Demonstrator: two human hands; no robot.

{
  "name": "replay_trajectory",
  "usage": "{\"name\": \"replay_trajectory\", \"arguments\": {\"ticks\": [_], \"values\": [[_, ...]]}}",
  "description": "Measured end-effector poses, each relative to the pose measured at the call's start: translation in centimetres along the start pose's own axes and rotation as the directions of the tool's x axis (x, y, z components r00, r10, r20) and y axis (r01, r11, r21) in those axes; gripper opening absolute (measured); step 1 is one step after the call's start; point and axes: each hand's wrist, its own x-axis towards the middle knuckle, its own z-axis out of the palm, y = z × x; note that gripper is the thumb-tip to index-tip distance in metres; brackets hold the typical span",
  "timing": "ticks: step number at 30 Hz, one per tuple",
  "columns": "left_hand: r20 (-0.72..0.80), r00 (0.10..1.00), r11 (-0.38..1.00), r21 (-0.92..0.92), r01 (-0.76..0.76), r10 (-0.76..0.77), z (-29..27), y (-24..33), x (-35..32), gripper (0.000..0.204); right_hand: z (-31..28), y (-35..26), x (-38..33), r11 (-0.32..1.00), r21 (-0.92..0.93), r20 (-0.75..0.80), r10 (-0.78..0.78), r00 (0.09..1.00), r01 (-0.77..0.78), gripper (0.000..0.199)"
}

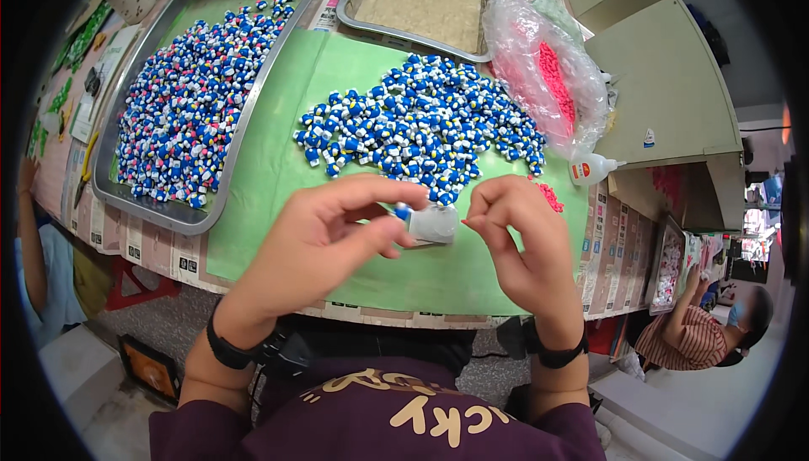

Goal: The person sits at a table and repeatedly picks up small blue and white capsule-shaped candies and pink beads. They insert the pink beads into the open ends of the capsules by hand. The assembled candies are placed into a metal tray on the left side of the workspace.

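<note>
My left hand (324,233) pinches a small blue-and-white figure piece (403,211) between its thumb and fingertips, over the green sheet. My right hand (527,242) is closed in a pinch, and a tiny pink piece (465,222) shows at its fingertips. The two hands are apart. Between them lies a small whitish block (434,225). Just beyond my hands a large heap of blue-and-white figure pieces (421,124) spreads over the green sheet (278,166). A small heap of pink pieces (551,197) sits beyond my right hand.
At left stands a metal tray (202,223) full of blue-and-white pieces with pink bits. Another tray (345,10) stands at the back. Right of the heap are a plastic bag (518,48) of pink pieces and a white squeeze bottle (592,169). Other people sit at left and right.
</note>
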Motion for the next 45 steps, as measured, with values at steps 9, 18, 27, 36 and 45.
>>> {"name": "replay_trajectory", "arguments": {"ticks": [9, 18, 27, 36, 45], "values": [[-0.024, 1.000, 0.993, 0.117, 0.013, -0.010, -3.7, 0.2, -1.0, 0.022, -0.1, -0.2, 1.3, 0.941, -0.327, 0.253, -0.003, 0.968, 0.088, 0.017], [-0.070, 0.997, 0.989, -0.141, 0.033, -0.043, -1.8, -0.1, -0.7, 0.026, -0.9, -1.1, 1.3, 0.987, -0.154, 0.081, -0.025, 0.996, 0.037, 0.022], [-0.120, 0.992, 0.971, -0.230, -0.065, 0.038, 1.7, -0.4, 1.0, 0.024, 1.0, -3.4, 0.7, 0.939, 0.334, -0.225, 0.162, 0.961, -0.079, 0.027], [-0.157, 0.974, 0.970, -0.155, -0.190, 0.165, 2.8, -0.6, 0.7, 0.026, 1.8, -3.0, 0.8, 0.961, 0.276, -0.275, 0.109, 0.955, -0.030, 0.028], [-0.141, 0.921, 0.927, 0.150, -0.343, 0.363, 2.6, -1.0, 0.5, 0.021, 2.1, -2.8, 0.4, 0.965, 0.254, -0.248, 0.133, 0.959, -0.068, 0.033]]}}
